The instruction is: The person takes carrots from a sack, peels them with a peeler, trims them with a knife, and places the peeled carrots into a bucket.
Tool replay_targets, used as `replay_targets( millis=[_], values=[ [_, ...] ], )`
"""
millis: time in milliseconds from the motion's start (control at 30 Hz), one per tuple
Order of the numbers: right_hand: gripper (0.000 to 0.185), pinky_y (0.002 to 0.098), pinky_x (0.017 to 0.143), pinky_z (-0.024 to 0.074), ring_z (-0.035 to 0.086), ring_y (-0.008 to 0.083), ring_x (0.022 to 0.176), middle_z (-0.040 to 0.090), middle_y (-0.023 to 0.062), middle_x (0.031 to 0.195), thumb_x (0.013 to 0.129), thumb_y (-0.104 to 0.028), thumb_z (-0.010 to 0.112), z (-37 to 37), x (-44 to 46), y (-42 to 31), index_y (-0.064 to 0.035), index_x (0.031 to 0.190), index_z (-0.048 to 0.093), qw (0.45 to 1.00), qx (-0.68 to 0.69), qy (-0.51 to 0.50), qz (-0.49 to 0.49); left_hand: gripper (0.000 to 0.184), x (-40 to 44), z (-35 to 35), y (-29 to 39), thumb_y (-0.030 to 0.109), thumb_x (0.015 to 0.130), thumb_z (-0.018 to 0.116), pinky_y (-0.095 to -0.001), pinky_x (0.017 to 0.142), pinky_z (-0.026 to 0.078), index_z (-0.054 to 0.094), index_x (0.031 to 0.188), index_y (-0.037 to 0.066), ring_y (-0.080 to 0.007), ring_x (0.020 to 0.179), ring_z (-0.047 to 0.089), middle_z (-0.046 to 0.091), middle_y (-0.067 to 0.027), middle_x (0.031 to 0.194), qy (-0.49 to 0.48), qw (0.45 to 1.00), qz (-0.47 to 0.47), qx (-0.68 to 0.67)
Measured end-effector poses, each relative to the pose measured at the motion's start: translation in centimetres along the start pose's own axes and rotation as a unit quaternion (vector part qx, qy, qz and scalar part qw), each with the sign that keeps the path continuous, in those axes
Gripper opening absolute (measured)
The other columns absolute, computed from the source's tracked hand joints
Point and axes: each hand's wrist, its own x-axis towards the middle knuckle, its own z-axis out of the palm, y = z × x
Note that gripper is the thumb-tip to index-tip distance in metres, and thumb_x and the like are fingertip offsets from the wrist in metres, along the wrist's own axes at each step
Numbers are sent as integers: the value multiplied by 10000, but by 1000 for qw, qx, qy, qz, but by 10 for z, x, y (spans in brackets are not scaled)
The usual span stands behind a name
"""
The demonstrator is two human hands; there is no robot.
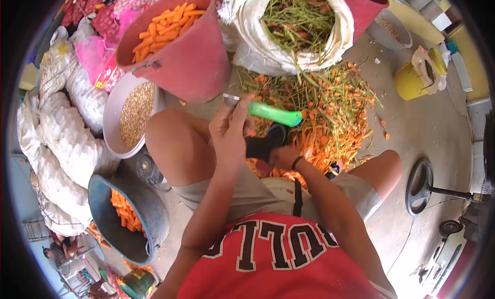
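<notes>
My left hand is raised over my knee, its fingers closed round the neck of a green-handled peeler. The handle points right, and a short metal end shows past the fingers on the left. My right hand, with a dark band at the wrist, is lower and further right. It looks closed, but what it holds, if anything, is hidden. A dark shoe lies between the hands. Beyond them a heap of orange peelings, carrot ends and green stalks covers the floor.
Peeled carrots fill a red tub ahead; more lie in a blue bucket at left. A white sack holds green trimmings. A pale basin stands near stacked sacks. At right are a yellow bucket and a round-based stand.
</notes>
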Motion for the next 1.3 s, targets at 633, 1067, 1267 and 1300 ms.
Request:
replay_targets(
  millis=[633, 1067, 1267, 1300],
  values=[
    [303, 274, 563, 468, 581, 129, 582, 593, 62, 629, 897, -279, 673, -127, -112, -44, 17, 850, 635, 874, 308, 318, 198, 163, -15, 23, -34, 60, 938, 598, -197, 528, 305, 671, 1069, -3, -12, 604, 382, 493, 37, 753, -144, 967, 71, 197],
    [429, 447, 773, 460, 595, 331, 846, 609, 170, 997, 817, -145, 694, -167, -122, -158, -39, 1197, 527, 933, -42, 353, 47, 245, -18, 17, -45, 153, 958, 596, -192, 486, 361, 666, 1156, 25, -9, 556, 469, 564, 25, 698, -251, 952, -50, 170],
    [405, 352, 664, 470, 589, 260, 719, 583, 147, 963, 880, -135, 627, -196, -133, -101, -7, 1243, 501, 935, 125, 333, 9, 351, -5, 55, -15, 231, 994, 528, -193, 440, 328, 597, 1232, -18, -33, 472, 436, 546, 0, 644, -218, 968, -120, 25],
    [443, 329, 635, 464, 581, 222, 697, 588, 133, 982, 904, -178, 616, -192, -130, -88, -15, 1289, 469, 914, 252, 319, 21, 370, -2, 63, -13, 250, 1002, 511, -193, 431, 315, 590, 1234, -27, -35, 457, 425, 538, -1, 630, -213, 969, -125, -9]
  ],
)
